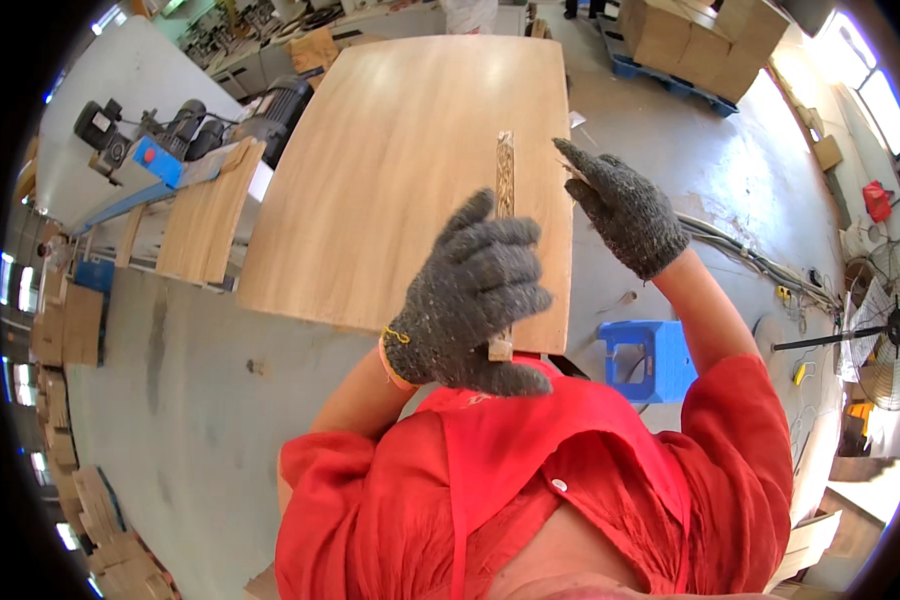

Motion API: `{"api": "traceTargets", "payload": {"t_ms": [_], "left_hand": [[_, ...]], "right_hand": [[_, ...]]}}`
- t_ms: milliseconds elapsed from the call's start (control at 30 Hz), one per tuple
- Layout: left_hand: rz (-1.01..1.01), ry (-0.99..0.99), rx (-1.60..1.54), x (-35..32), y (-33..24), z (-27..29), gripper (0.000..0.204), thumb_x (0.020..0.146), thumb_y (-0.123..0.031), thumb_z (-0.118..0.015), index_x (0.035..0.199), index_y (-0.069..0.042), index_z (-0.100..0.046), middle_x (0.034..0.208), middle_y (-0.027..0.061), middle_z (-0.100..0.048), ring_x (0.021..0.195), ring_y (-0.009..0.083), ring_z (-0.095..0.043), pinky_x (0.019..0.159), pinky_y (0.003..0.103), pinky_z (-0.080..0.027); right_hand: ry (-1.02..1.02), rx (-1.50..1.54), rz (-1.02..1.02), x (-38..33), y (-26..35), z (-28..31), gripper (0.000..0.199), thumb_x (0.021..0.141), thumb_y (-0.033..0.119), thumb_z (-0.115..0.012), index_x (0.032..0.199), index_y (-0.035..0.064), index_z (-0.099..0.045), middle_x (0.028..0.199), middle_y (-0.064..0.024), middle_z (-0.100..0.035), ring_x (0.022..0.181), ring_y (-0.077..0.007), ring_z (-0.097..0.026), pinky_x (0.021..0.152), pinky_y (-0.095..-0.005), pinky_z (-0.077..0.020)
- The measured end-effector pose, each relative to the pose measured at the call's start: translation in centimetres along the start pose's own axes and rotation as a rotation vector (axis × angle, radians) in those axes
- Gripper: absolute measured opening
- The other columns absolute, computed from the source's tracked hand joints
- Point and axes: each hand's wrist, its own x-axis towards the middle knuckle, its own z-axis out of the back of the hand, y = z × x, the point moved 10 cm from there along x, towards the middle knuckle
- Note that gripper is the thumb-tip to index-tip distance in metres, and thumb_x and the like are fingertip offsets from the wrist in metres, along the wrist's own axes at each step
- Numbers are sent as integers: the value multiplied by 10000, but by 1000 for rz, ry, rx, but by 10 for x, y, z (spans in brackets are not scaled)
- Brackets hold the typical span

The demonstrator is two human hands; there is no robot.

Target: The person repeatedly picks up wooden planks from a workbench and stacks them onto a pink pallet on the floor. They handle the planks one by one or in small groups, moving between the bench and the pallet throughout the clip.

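Observation:
A large wood-grain panel (400, 150) stretches out in front of me. On its right part lies a narrow strip of rough chipboard (505, 170), pointing away from me. My left hand (475, 295), in a dark grey knitted glove, is over the near part of the strip with its fingers spread. The strip's near end shows between thumb and fingers; whether the palm presses on it is hidden. My right hand (630, 210), gloved alike, is raised by the panel's right edge, its fingers stretched out and slightly parted. A small pale bit shows near its fingertips, too small to name.
A blue plastic stool (650, 360) stands on the floor to the right of the panel. At left is a machine with dark motors (280, 105) and wood-grain boards (208, 220). Cables (750, 255) and a standing fan (885, 330) are at right; cartons (700, 45) sit on a blue pallet.

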Motion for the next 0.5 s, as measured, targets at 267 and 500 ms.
{"api": "traceTargets", "payload": {"t_ms": [267, 500], "left_hand": [[-149, -66, -282, 23, -2, -16, 578, 650, -664, -678, 755, -108, -558, 766, 84, -500, 770, 330, -518, 908, 569, -393], [-225, -117, -357, 23, 3, -24, 556, 773, -660, -552, 745, -105, -555, 768, 95, -497, 745, 335, -489, 838, 542, -399]], "right_hand": [[6, -264, 81, 18, 18, 35, 434, 905, 262, -586, 1318, 158, -505, 852, -136, -597, 753, -301, -617, 627, -408, -512], [87, -398, 209, 24, 21, 24, 409, 894, 326, -583, 1262, 149, -558, 781, -102, -591, 685, -281, -616, 560, -395, -488]]}}
